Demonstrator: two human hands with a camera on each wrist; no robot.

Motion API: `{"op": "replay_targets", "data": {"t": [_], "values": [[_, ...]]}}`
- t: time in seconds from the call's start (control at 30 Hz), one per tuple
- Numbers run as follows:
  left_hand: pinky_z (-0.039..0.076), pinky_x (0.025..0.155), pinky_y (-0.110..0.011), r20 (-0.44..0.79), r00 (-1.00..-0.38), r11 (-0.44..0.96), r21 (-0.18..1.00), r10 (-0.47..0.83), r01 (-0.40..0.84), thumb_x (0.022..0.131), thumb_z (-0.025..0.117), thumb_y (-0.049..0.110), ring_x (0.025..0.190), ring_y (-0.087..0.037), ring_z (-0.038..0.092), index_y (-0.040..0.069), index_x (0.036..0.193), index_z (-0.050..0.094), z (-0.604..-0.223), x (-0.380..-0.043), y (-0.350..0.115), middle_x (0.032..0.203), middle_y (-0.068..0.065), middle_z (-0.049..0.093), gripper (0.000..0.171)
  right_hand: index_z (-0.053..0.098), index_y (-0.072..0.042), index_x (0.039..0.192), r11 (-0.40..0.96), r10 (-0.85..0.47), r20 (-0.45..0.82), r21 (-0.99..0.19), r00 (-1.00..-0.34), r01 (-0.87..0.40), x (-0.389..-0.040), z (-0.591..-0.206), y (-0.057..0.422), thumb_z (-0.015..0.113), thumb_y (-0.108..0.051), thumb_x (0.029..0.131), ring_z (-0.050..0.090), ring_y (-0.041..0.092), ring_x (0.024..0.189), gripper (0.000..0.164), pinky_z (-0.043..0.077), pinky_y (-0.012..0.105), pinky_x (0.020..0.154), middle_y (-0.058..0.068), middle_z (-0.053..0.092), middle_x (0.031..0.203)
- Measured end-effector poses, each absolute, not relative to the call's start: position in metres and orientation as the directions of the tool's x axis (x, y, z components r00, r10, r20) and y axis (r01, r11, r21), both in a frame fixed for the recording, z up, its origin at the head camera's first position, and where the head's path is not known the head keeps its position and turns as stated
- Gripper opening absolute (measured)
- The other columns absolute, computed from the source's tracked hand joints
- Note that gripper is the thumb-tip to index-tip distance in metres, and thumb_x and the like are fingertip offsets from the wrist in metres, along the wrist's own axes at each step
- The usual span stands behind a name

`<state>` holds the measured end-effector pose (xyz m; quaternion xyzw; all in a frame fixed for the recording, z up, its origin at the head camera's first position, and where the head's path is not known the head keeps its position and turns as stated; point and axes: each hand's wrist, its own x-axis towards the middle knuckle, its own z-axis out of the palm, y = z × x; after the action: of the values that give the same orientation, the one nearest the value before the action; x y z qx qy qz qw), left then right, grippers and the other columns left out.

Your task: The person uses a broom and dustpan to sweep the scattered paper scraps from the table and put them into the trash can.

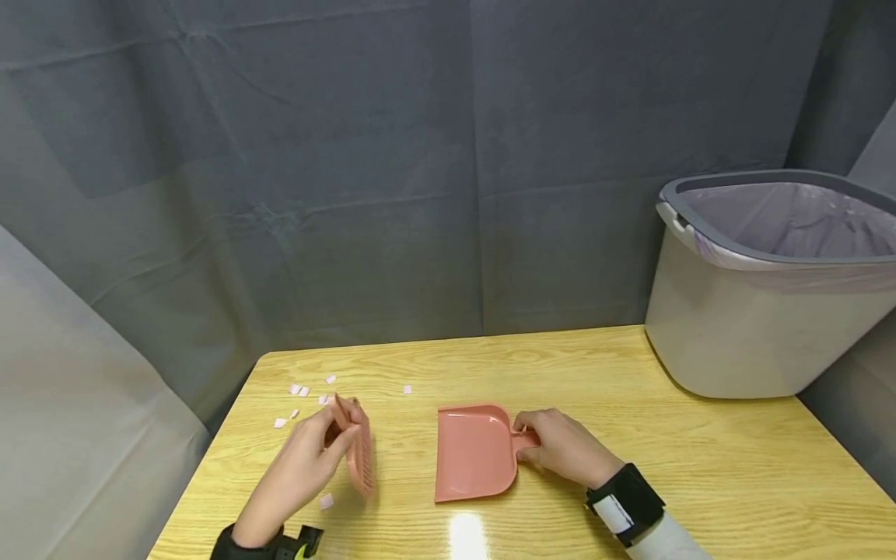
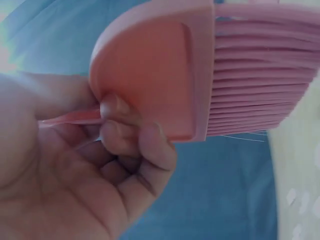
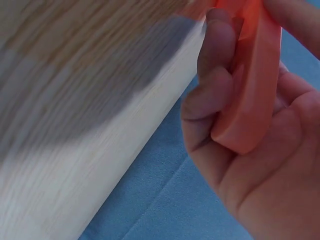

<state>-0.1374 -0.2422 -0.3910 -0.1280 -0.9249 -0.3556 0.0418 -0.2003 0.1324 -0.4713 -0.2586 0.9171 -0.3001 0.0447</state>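
Note:
My left hand grips a pink hand brush over the left part of the table. In the left wrist view, fingers and thumb curl round the handle where it meets the head of the brush, and the pink bristles point away from the palm. A pink dustpan lies mid-table, its straight open edge facing left toward the brush. My right hand holds it by the handle, fingers wrapped round. Small pale paper pieces are scattered behind and beside the left hand.
One pale square lies apart, behind the gap between brush and dustpan; another is near the left wrist. A large bin with a purple liner stands at the back right of the wooden table. Grey cloth hangs behind.

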Motion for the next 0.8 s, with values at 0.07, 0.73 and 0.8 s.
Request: {"op": "replay_targets", "data": {"t": [0.07,0.73,0.8], "values": [[0.043,0.061,-0.026,0.226,-0.959,0.752,0.598,0.174,0.277,0.102,0.066,0.01,0.066,-0.008,0.048,0.005,0.103,0.064,-0.382,-0.136,-0.254,0.08,0.003,0.058,0.005,0.07,-0.013,0.096,0.678,-0.51,0.078,-0.576,-0.856,-0.457,-0.201,-0.471,0.133,0.081,-0.018,0.091,0.047,0.008,0.066,0.014,0.037,0.025,0.058,-0.007,0.053,0.074],[0.048,0.064,-0.06,-0.001,-0.999,0.975,0.217,-0.055,-0.054,0.104,0.051,0.006,0.074,-0.048,0.065,-0.01,0.106,0.051,-0.385,-0.134,-0.382,0.081,-0.021,0.065,0.016,0.07,-0.012,0.099,0.658,-0.538,0.105,-0.567,-0.836,-0.494,-0.201,-0.472,0.133,0.08,-0.013,0.091,0.048,0.007,0.067,0.013,0.041,0.025,0.059,-0.007,0.056,0.077],[0.05,0.065,-0.058,-0.026,-0.999,0.97,0.237,-0.042,-0.047,0.104,0.05,0.004,0.076,-0.045,0.066,-0.012,0.104,0.05,-0.393,-0.139,-0.384,0.08,-0.02,0.064,0.016,0.069,-0.012,0.099,0.664,-0.534,0.096,-0.568,-0.84,-0.487,-0.201,-0.472,0.133,0.08,-0.013,0.091,0.048,0.007,0.068,0.013,0.04,0.026,0.06,-0.007,0.056,0.078]]}}
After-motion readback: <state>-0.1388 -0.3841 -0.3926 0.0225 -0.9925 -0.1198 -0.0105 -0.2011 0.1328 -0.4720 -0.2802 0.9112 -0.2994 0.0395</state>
